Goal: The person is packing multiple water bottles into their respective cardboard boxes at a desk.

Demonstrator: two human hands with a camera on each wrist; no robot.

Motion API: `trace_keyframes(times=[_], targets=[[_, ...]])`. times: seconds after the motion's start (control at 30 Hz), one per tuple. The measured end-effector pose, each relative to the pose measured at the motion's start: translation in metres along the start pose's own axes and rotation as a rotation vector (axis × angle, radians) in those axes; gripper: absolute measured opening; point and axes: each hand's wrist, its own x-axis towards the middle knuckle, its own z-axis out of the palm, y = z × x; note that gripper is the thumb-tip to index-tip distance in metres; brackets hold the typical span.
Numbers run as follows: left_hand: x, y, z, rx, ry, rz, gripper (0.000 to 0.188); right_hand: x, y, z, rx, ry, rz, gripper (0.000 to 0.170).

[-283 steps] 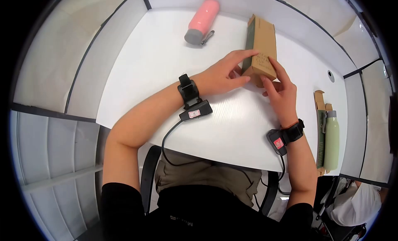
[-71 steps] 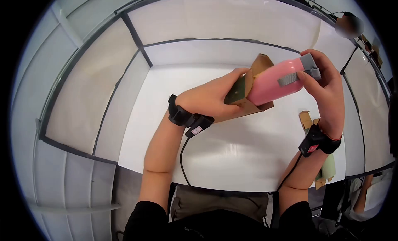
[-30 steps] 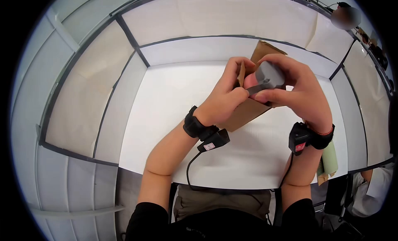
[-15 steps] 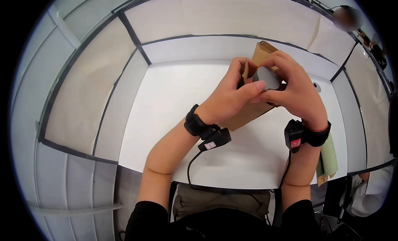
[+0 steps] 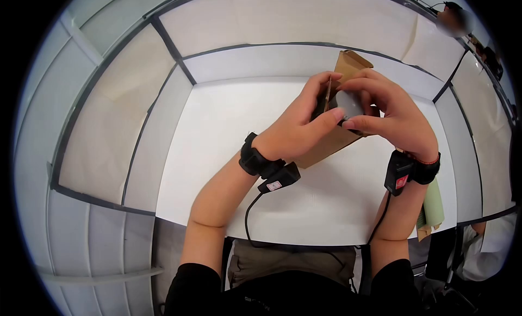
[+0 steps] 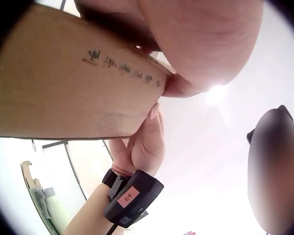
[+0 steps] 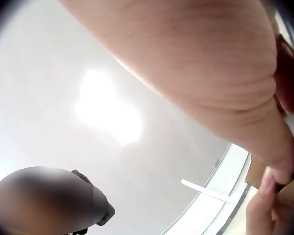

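Tilted above the white table is a brown cardboard box [image 5: 324,148], its end flap [image 5: 350,64] standing up. A bottle sits deep inside it; only the grey cap [image 5: 348,103] shows at the opening, and the pink body is hidden. My left hand [image 5: 291,126] grips the box at its open end, with the thumb over the cap's edge. Curled around the cap from the other side is my right hand [image 5: 401,116], thumb below and fingers above. In the left wrist view, the printed box side [image 6: 78,98] fills the upper left, the right hand [image 6: 146,147] at its corner.
A light green bottle [image 5: 433,204] lies at the table's right edge beside another opened box [image 5: 423,232], partly behind the right forearm. White panels [image 5: 255,66] enclose the table. Cables run from both wrist cameras. Another person sits at the lower right.
The pink bottle, earlier lying on the table and then held half out of the box, has slid in until only its cap shows. Over the last half second the cap sinks slightly deeper.
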Motion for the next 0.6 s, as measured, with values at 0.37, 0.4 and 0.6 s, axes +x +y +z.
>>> trace_keyframes(times=[0.37,0.4,0.6], targets=[[0.005,-0.018,-0.004,0.216,-0.023,0.146,0.052,0.004,0.006,-0.004,0.046,0.305,-0.094,0.018],[0.006,-0.02,-0.006,0.274,-0.019,0.18,0.052,0.005,0.006,-0.005,-0.005,0.352,-0.058,0.019],[0.009,-0.02,-0.016,0.45,0.083,0.242,0.052,0.004,0.006,-0.009,-0.105,0.433,0.182,0.025]])
